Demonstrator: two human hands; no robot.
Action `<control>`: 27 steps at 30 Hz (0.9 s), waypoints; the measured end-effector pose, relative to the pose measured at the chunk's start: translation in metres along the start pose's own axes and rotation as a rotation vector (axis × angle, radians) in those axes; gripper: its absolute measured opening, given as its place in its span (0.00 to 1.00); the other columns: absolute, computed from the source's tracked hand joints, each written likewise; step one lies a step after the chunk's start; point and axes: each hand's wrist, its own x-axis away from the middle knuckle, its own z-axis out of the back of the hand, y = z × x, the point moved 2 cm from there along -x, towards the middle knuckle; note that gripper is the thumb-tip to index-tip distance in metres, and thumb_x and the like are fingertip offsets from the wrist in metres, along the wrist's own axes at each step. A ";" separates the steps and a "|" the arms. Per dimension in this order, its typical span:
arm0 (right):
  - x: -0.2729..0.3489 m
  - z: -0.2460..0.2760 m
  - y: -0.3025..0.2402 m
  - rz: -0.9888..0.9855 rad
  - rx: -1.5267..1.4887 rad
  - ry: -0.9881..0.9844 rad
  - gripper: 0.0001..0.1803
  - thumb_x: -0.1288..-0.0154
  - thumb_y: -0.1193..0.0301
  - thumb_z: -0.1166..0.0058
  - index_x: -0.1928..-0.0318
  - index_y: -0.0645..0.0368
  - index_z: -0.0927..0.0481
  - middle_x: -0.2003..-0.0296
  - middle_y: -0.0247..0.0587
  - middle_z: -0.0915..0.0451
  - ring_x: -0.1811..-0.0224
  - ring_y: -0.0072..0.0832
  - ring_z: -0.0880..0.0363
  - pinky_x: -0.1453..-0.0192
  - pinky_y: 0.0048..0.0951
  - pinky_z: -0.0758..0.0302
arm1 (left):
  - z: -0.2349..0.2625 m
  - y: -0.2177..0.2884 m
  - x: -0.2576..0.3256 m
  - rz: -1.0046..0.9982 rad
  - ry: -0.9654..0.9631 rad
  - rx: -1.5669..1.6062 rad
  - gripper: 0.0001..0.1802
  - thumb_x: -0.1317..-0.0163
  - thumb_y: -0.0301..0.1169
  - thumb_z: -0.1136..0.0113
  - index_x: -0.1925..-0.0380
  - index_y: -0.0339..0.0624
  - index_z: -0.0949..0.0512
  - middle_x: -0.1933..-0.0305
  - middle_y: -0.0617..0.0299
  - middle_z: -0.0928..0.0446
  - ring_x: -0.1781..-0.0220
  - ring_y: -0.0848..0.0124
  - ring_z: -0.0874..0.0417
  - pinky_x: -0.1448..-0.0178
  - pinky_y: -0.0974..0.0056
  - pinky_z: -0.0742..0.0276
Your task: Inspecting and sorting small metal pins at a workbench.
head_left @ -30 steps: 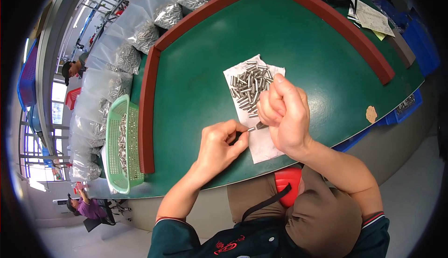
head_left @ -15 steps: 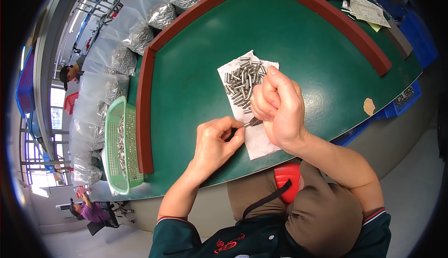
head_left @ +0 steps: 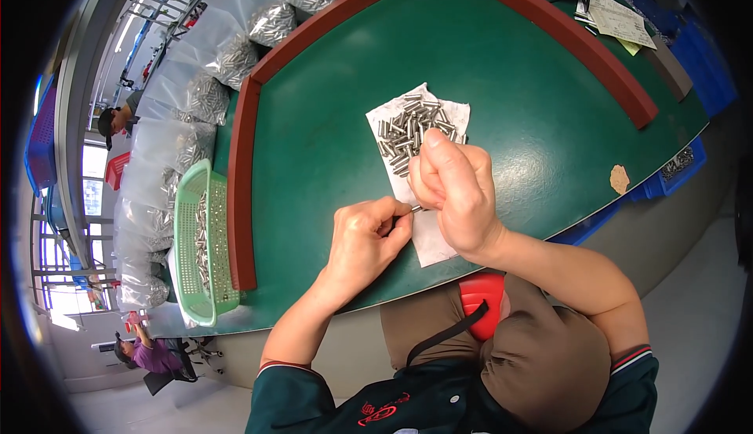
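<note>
My left hand (head_left: pixel 365 234) is closed in a pinch on a small metal pin (head_left: pixel 416 209), whose bright end sticks out past the fingertips. Right beside it, my right hand (head_left: pixel 463 198) is curled into a fist with the thumb on top. Whatever that fist holds is hidden behind the fingers. Under both hands lies a white cloth (head_left: pixel 434 244) on the table. A heap of short metal pins (head_left: pixel 406 137) rests on the cloth's far part, partly covered by my right fist.
A dark red raised border (head_left: pixel 245 191) frames the green table (head_left: pixel 314 136). At left, a green basket (head_left: pixel 184 253) holds metal pieces, near several filled clear bags (head_left: pixel 208 98). Papers (head_left: pixel 616 22) lie far right; blue bins (head_left: pixel 678 163) stand beyond the right edge. Two people are in the background.
My right fist has moved left and slightly nearer, closer to the pin. A dark narrow piece that showed between the fist and the pin is now hidden. My left hand has barely moved.
</note>
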 end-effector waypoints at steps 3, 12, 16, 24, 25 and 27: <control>-0.003 0.001 0.003 -0.032 -0.034 0.051 0.24 0.32 0.65 0.68 0.88 0.52 0.49 0.92 0.27 0.49 0.89 0.15 0.55 0.86 0.21 0.56 | 0.005 -0.002 0.001 0.015 -0.003 -0.018 0.02 0.55 0.21 0.41 0.79 0.35 0.24 0.91 0.64 0.38 0.88 0.76 0.36 0.81 0.69 0.40; -0.004 0.007 0.005 -0.070 -0.068 0.055 0.25 0.32 0.64 0.70 0.89 0.51 0.49 0.94 0.28 0.49 0.91 0.16 0.58 0.86 0.22 0.57 | 0.017 -0.035 -0.006 0.518 -0.172 1.507 0.04 0.45 0.27 0.44 0.73 0.40 0.29 0.69 0.60 0.29 0.75 0.78 0.35 0.69 0.75 0.36; -0.005 0.010 0.005 -0.078 -0.099 0.021 0.24 0.32 0.63 0.67 0.87 0.53 0.47 0.92 0.28 0.46 0.89 0.14 0.54 0.86 0.20 0.56 | 0.017 -0.036 -0.010 0.551 -0.153 1.456 0.08 0.45 0.30 0.45 0.68 0.37 0.29 0.73 0.61 0.32 0.74 0.78 0.37 0.72 0.76 0.39; -0.006 0.010 0.004 -0.082 -0.097 0.023 0.24 0.32 0.62 0.67 0.87 0.53 0.47 0.92 0.28 0.46 0.89 0.14 0.54 0.86 0.20 0.56 | 0.022 -0.042 -0.013 0.389 -0.075 1.343 0.13 0.41 0.36 0.54 0.74 0.37 0.30 0.80 0.63 0.36 0.78 0.78 0.40 0.77 0.74 0.45; -0.006 0.010 0.004 -0.084 -0.096 0.025 0.24 0.32 0.62 0.67 0.87 0.53 0.47 0.92 0.28 0.46 0.89 0.14 0.54 0.86 0.20 0.56 | 0.023 -0.042 -0.014 0.444 0.006 1.224 0.13 0.40 0.36 0.52 0.78 0.38 0.31 0.83 0.67 0.39 0.81 0.80 0.43 0.79 0.74 0.48; -0.006 0.009 0.003 -0.083 -0.072 0.037 0.24 0.32 0.63 0.69 0.88 0.51 0.48 0.93 0.28 0.47 0.90 0.15 0.56 0.86 0.21 0.56 | 0.023 -0.040 -0.016 0.421 0.093 0.807 0.12 0.41 0.35 0.47 0.77 0.37 0.27 0.82 0.72 0.36 0.81 0.85 0.42 0.78 0.77 0.48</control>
